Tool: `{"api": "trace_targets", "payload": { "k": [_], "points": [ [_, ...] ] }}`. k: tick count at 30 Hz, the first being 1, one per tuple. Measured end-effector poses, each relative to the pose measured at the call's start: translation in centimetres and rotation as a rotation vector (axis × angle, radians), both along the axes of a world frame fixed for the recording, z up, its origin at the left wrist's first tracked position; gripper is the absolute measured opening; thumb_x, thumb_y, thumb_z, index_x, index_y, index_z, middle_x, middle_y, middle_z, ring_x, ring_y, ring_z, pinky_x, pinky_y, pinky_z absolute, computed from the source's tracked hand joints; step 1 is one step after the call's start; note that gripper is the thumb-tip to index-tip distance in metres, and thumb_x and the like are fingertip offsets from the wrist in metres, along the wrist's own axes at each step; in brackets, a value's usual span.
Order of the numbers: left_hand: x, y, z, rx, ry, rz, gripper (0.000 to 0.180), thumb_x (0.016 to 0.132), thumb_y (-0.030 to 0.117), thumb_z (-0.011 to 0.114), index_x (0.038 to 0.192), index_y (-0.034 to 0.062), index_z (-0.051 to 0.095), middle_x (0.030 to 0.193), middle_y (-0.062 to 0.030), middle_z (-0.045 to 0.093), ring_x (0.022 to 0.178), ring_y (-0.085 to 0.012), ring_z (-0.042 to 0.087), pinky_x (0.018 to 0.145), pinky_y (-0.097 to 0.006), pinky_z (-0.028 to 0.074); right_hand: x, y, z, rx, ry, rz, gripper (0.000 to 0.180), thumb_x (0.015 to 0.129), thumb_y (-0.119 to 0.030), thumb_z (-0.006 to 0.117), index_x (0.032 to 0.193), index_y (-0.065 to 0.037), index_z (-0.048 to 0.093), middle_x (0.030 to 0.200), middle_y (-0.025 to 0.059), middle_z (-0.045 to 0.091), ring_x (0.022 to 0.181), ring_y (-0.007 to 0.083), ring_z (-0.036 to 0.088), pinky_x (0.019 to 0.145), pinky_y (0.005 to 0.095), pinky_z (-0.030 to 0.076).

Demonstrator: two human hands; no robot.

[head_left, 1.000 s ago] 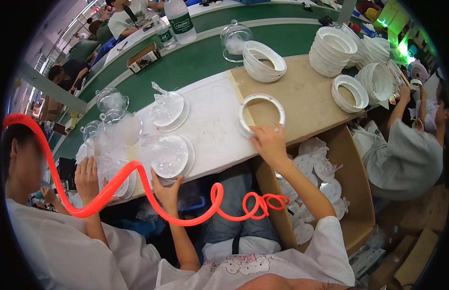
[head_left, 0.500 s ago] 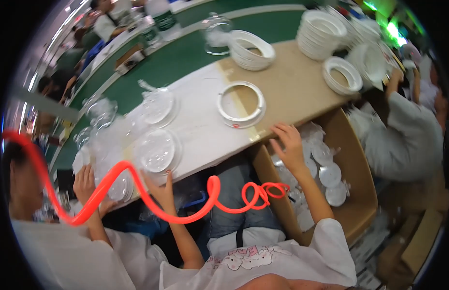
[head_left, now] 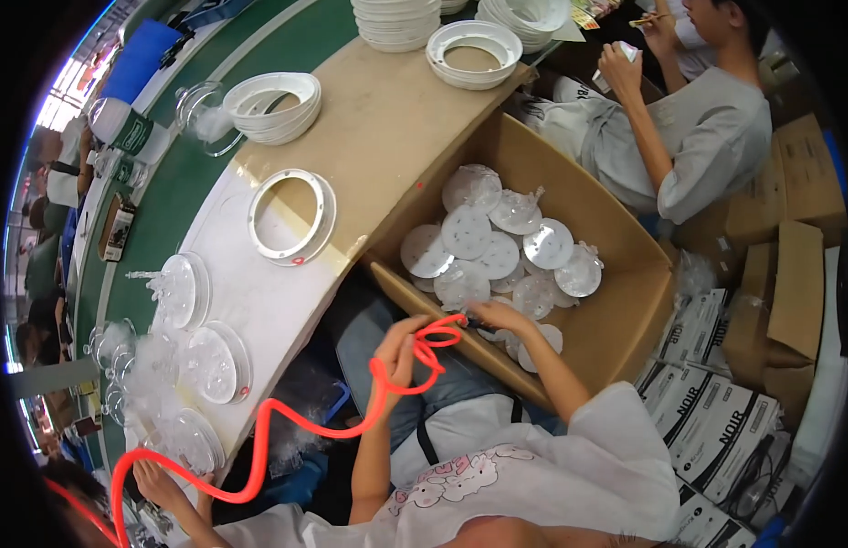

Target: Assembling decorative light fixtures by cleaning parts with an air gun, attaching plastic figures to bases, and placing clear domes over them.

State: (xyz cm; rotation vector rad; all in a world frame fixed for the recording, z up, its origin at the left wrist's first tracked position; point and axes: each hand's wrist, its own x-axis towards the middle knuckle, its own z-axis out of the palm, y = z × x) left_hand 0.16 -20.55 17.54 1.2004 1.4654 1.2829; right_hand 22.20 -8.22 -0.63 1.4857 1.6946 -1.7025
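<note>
Right hand: my right hand [head_left: 501,317] is reaching forward over the near edge of the box, palm down, its fingers curling closed around what seems to be a dark fitting at the hose's end.
Left hand: my left hand [head_left: 394,354] is rising in front of my lap, fingers pointing up beside the coils; the hose is crossing it, so I cannot tell how tightly it is closing or whether it is gripping.
Red coiled hose: the red coiled hose [head_left: 261,443] is running from the lower left, looping past my left hand and ending at my right fingers.
Cardboard box: the open cardboard box [head_left: 620,320] is standing beside the table, holding a heap of wrapped discs [head_left: 466,232].
Worktop: the white-and-tan worktop [head_left: 378,128] is carrying a single white ring [head_left: 257,219], stacks of white rings [head_left: 396,26] and film-wrapped round pieces [head_left: 214,365] toward the left.
Green bench: beyond it, the green bench [head_left: 173,201] is bearing clear domes and a large water bottle [head_left: 131,128].
Neighbours: at right, a co-worker in a grey shirt [head_left: 716,128] is holding something small and white; at lower left, another person's hand [head_left: 163,484] is touching the worktop's edge.
Floor: white cartons [head_left: 716,429] are lying at right, below brown ones.
</note>
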Motion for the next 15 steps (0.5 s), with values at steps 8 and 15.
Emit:
{"api": "trace_targets", "payload": {
  "k": [8, 15],
  "points": [
    [2.3, 0.6, -0.7, -0.193, -0.544, -0.989, 0.018, 0.089, 0.01, 0.051, 0.093, -0.0033, 0.063, 0.093, -0.0109, 0.062, 0.092, -0.0201, 0.054, 0.083, -0.031, 0.042, 0.0, -2.1, 2.9, 0.075, 0.212, 0.06, 0.06, 0.07, -0.058, 0.057, 0.081, 0.001, 0.064, 0.067, 0.0128, 0.06, 0.057, 0.0251, 0.057, 0.05, 0.0353, 0.044],
    [4.2, 5.5, -0.9, -0.574, -0.441, -0.745, 0.02, 0.089, 0.017, 0.054, 0.097, 0.0005, 0.063, 0.091, -0.0043, 0.065, 0.081, -0.0106, 0.059, 0.073, -0.026, 0.048, 4.3, -6.4, 3.0, -0.225, 0.298, -0.77, 0.022, 0.072, -0.027, 0.06, 0.068, -0.006, 0.057, 0.056, 0.0019, 0.052, 0.048, 0.0132, 0.051, 0.045, 0.0265, 0.039]
  ]
}}
